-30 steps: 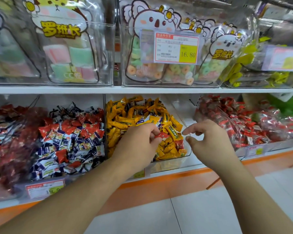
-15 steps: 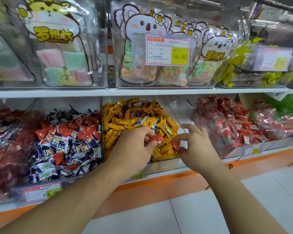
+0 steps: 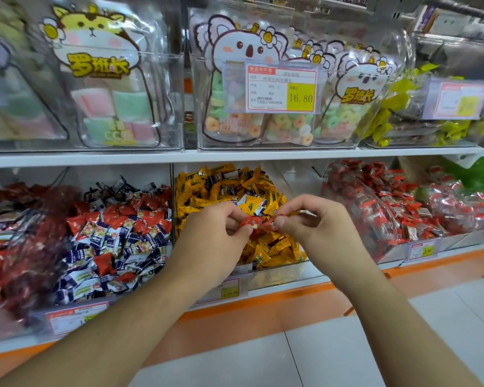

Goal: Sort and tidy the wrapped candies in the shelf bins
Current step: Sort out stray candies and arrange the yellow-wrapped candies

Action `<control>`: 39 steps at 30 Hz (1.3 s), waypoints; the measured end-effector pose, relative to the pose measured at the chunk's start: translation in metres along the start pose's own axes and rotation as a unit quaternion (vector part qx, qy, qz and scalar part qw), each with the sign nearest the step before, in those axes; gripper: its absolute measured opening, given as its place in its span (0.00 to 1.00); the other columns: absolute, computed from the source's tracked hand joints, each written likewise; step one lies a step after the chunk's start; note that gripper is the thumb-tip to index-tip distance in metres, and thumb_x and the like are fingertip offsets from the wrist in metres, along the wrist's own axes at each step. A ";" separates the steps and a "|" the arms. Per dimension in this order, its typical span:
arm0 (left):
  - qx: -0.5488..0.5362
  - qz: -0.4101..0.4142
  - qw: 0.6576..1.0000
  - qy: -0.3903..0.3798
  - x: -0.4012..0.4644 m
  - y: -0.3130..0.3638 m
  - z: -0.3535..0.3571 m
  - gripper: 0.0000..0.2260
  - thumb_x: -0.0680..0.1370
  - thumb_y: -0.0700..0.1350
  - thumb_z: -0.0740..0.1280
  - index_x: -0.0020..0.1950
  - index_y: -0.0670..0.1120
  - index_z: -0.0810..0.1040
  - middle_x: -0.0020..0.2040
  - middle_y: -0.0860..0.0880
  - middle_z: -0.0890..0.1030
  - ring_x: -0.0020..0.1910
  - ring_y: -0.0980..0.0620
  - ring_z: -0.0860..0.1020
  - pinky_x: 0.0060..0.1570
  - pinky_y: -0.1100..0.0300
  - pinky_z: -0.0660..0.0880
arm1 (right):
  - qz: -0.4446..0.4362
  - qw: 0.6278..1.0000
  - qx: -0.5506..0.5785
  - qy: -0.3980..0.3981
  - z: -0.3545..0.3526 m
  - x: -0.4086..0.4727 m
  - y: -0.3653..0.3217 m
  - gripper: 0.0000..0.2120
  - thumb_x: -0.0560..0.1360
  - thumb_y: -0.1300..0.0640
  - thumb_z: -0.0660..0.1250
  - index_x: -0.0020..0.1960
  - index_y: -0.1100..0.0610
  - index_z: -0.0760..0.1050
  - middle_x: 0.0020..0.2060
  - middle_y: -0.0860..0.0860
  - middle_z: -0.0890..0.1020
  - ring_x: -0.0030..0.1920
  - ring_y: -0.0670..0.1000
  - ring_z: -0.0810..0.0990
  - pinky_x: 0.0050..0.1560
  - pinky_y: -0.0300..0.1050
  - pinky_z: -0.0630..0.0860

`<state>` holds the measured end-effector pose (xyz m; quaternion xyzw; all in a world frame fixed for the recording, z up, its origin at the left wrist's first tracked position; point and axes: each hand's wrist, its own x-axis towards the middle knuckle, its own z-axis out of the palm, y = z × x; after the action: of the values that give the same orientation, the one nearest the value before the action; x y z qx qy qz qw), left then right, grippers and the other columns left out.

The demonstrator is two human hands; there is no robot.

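Two hands pinch stray red candies mid-frame, over the yellow bin.
Left hand (image 3: 215,236) and right hand (image 3: 316,222) fingers grip red candies (image 3: 253,221); sorting underway—next, drop them among matching reds.

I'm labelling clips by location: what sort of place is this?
Most likely a shop's candy aisle: clear shelf bins heaped with wrapped candies, a price tag reading 16.80, and bagged sweets on the shelf above.
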<state>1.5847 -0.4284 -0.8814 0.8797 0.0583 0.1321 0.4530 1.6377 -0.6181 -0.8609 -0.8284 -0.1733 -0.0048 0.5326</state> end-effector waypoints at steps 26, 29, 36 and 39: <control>0.128 -0.147 0.959 0.204 -0.102 -0.125 -0.239 0.08 0.75 0.54 0.76 0.49 0.56 0.79 0.40 0.59 0.82 0.43 0.63 0.80 0.45 0.65 0.76 | -0.026 0.989 0.077 -0.125 0.216 -0.033 -0.105 0.11 0.79 0.66 0.69 0.53 0.50 0.81 0.46 0.50 0.85 0.44 0.52 0.85 0.49 0.42 0.84; 0.187 -0.176 0.949 0.182 -0.105 -0.138 -0.252 0.11 0.74 0.48 0.75 0.53 0.58 0.78 0.48 0.59 0.82 0.42 0.61 0.79 0.42 0.60 0.74 | -0.014 0.990 0.074 -0.118 0.215 -0.030 -0.102 0.12 0.79 0.68 0.69 0.51 0.51 0.82 0.44 0.50 0.85 0.45 0.59 0.84 0.47 0.45 0.85; 0.191 -0.100 0.963 0.164 -0.103 -0.123 -0.236 0.11 0.77 0.46 0.70 0.57 0.57 0.77 0.56 0.61 0.75 0.55 0.59 0.75 0.52 0.64 0.69 | -0.015 0.994 0.069 -0.086 0.182 -0.019 -0.088 0.15 0.78 0.72 0.66 0.51 0.52 0.81 0.44 0.50 0.86 0.43 0.54 0.84 0.40 0.40 0.82; 0.188 -0.030 0.973 0.128 -0.098 -0.101 -0.212 0.10 0.77 0.46 0.69 0.57 0.57 0.78 0.56 0.63 0.76 0.57 0.61 0.74 0.55 0.67 0.68 | -0.019 0.998 0.034 -0.044 0.150 -0.008 -0.071 0.15 0.79 0.69 0.67 0.51 0.50 0.81 0.44 0.50 0.85 0.43 0.55 0.83 0.43 0.49 0.82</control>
<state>1.4323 -0.2257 -0.8632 0.9227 0.1660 0.2166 0.2722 1.5828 -0.4615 -0.8653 -0.8058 -0.2128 0.0273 0.5519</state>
